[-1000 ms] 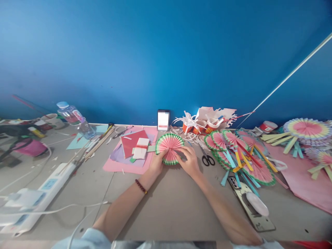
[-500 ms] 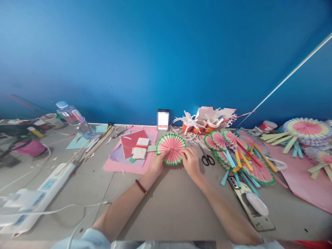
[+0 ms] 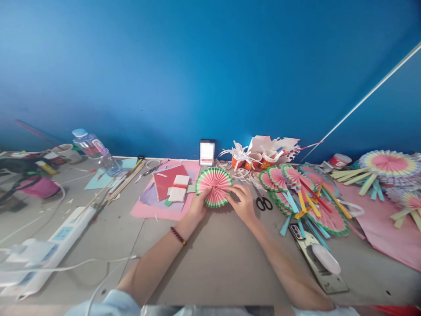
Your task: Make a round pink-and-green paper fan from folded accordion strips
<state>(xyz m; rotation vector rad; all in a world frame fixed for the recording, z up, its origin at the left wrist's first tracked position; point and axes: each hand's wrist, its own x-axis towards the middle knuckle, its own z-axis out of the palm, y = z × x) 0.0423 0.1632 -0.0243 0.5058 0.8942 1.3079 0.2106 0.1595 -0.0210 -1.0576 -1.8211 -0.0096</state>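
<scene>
A round pleated paper fan (image 3: 215, 186), pink with a white and green rim, is held up over the table between both hands. My left hand (image 3: 198, 208) grips its lower left side, thumb across the front pleats and the other fingers hidden behind. At the right rim, my right hand (image 3: 242, 203) pinches the edge between thumb and fingers. A pale green paper strip (image 3: 191, 188) shows at the fan's left side. Left of it, a white folded pad with a red band (image 3: 179, 188) lies on red, purple and pink paper sheets (image 3: 144, 212).
Black-handled scissors (image 3: 264, 203) and a pile of finished fans with ribbons (image 3: 329, 215) lie to the right. Nearer are a phone (image 3: 324, 281) and white mouse (image 3: 325, 259). On the left stand a tilted bottle (image 3: 95, 147) and a power strip (image 3: 62, 239). Paper cups (image 3: 266, 160) line the wall.
The fan has shifted slightly left and up. My right hand has moved a little left with its rim, fingers a bit more raised. My left hand stays nearly in place.
</scene>
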